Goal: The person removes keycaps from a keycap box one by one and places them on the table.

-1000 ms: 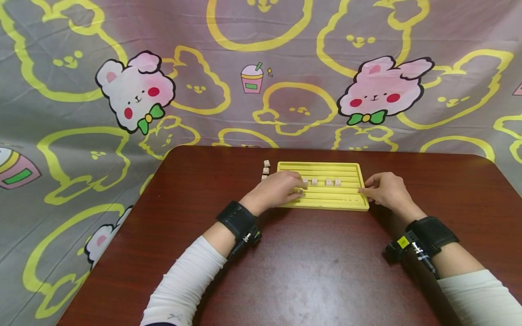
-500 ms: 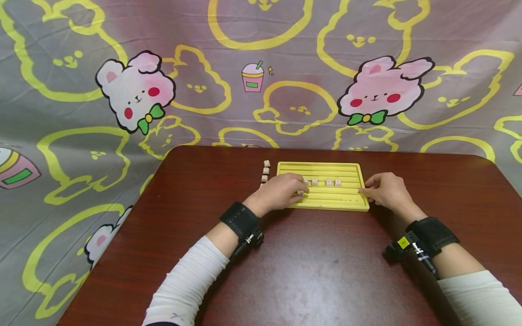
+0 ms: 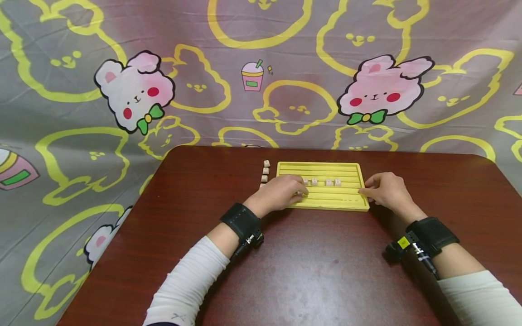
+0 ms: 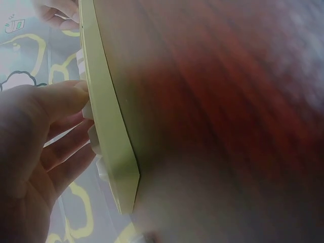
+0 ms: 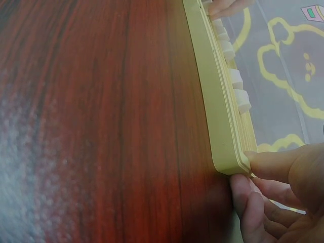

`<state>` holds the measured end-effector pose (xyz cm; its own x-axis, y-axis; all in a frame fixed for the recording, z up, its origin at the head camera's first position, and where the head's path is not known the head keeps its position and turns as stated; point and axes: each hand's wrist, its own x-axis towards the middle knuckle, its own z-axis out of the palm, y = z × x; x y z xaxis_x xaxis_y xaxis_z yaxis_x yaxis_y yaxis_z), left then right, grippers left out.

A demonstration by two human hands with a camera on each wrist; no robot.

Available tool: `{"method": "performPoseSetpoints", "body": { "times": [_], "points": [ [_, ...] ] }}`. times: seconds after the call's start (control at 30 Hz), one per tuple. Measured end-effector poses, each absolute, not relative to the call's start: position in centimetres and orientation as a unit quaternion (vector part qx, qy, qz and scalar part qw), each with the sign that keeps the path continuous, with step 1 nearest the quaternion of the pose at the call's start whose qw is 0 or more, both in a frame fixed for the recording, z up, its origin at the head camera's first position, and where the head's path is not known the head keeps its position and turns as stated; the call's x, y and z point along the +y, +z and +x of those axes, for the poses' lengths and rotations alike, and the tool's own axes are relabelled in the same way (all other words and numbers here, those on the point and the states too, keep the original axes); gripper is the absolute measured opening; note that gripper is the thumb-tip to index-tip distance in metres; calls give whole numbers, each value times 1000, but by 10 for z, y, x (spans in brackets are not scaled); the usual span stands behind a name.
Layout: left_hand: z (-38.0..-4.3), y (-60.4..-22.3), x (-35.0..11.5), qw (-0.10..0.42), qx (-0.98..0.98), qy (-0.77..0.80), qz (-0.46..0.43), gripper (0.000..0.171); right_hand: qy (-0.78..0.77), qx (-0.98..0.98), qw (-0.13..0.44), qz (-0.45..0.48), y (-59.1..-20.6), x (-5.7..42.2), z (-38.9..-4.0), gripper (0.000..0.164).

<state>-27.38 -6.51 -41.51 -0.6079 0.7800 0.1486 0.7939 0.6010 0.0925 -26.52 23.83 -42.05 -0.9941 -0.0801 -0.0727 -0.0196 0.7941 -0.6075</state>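
First, a short column of small pale cubes [image 3: 266, 170] stands on the reddish-brown counter [image 3: 302, 258], just beside the yellow tray [image 3: 326, 203]. Next, the left hand [image 3: 279, 194] reaches over the tray's left part, fingers bent; whether its grip pinches a cube cannot be told. Shallow and rectangular, the tray lies on the counter, with a raised rim and long ridges running side to side. Across it show four whitish cubes [image 3: 328, 183], a gap parting them two and two. Rightmost, the right hand [image 3: 387, 190] has its grip pinching the tray's right edge.
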Motion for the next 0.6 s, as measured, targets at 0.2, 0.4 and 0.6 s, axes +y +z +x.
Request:
{"method": "performPoseSetpoints", "body": {
  "times": [0.2,0.4,0.6],
  "points": [
    [-273,-415,-64,53,-889,-74,-448,13,-318,947,45,-25,-420,238,-264,35],
    [-274,-417,-64,55,-886,-72,-454,12,-318,947,46,-23,-421,237,-263,35],
    [-276,-419,-64,59,-886,-73,-454,12,-320,946,48,-20,-421,237,-263,35]
  ]
}}
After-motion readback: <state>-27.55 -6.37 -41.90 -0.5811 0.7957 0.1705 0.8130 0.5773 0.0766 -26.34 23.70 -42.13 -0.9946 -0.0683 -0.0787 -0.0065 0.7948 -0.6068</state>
